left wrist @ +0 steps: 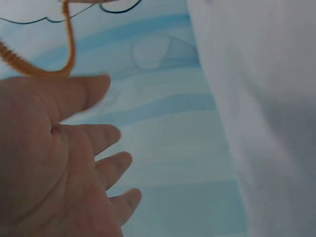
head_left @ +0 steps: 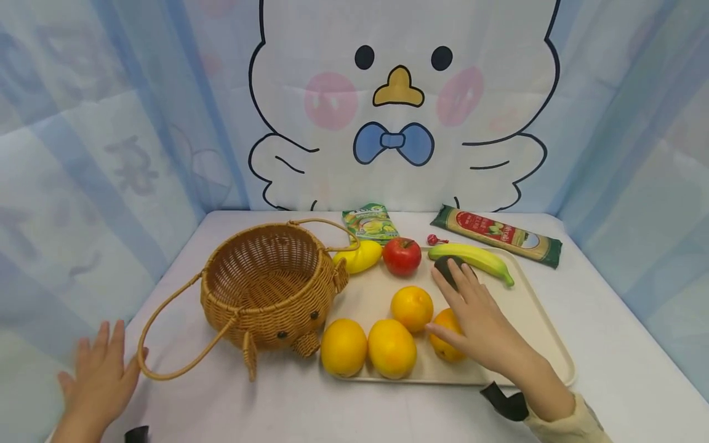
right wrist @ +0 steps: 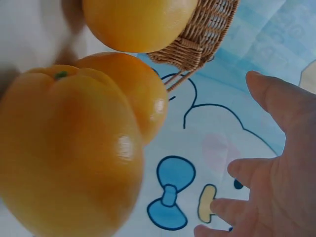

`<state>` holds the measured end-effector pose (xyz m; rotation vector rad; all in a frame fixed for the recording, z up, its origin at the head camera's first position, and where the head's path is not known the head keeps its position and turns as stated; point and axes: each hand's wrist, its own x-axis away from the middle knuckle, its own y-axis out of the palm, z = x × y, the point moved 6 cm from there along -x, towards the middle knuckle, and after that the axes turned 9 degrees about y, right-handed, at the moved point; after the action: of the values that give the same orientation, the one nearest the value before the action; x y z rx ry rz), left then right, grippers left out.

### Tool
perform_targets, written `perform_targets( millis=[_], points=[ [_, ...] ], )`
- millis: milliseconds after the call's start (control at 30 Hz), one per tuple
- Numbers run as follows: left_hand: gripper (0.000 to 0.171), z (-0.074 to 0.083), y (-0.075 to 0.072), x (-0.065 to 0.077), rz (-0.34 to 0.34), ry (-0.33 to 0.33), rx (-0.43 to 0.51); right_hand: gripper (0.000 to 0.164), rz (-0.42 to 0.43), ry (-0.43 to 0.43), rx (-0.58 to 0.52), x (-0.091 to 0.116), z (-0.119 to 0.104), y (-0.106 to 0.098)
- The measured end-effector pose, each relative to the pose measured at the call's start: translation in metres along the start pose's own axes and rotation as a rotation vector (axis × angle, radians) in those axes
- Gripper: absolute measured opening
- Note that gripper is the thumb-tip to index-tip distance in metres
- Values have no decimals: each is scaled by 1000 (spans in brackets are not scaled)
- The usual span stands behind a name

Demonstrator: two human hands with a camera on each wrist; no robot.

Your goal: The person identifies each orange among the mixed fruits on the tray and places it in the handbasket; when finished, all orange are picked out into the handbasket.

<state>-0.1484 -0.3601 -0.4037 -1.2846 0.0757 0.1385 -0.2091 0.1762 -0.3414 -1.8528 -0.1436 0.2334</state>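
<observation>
My right hand (head_left: 479, 320) is spread over the right part of a beige tray (head_left: 537, 332), fingers straight. Under it, partly hidden, lie an orange (head_left: 445, 351) and a dark oval fruit (head_left: 446, 271). Another orange (head_left: 412, 307) and two larger yellow-orange fruits (head_left: 344, 347) sit to its left. In the right wrist view, one such fruit (right wrist: 69, 158) looms close beside the spread right hand (right wrist: 276, 163). My left hand (head_left: 100, 381), fingers extended, is at the far left. Its index fingertip overlaps the looped handle (head_left: 166, 375) of a wicker basket (head_left: 266, 320) with an animal face.
A banana (head_left: 476, 257), a red apple (head_left: 402, 256) and a yellow fruit (head_left: 362, 257) lie along the tray's back edge. Behind are a green snack bag (head_left: 370, 223), a red lollipop (head_left: 434, 239) and a long food packet (head_left: 498, 235). Printed curtains (head_left: 388, 184) enclose the table.
</observation>
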Motion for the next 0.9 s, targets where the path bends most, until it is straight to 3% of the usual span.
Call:
perform_targets(
  millis=[100,200,433,667,900],
  points=[
    [81,8,15,-9,-107,4,27,85,-12,19,-29,1,7,7],
    [85,25,23,-18,-140,40,110,86,-27,39,-49,4,13,14],
    [77,64,17,-28,39,279,364,88,-40,60,-88,8,23,24],
    [81,90,6,-36,-87,262,481,101,-66,143,-108,11,33,26],
    [84,109,-1,-43,-85,293,503,111,-107,229,-170,19,45,32]
  ],
)
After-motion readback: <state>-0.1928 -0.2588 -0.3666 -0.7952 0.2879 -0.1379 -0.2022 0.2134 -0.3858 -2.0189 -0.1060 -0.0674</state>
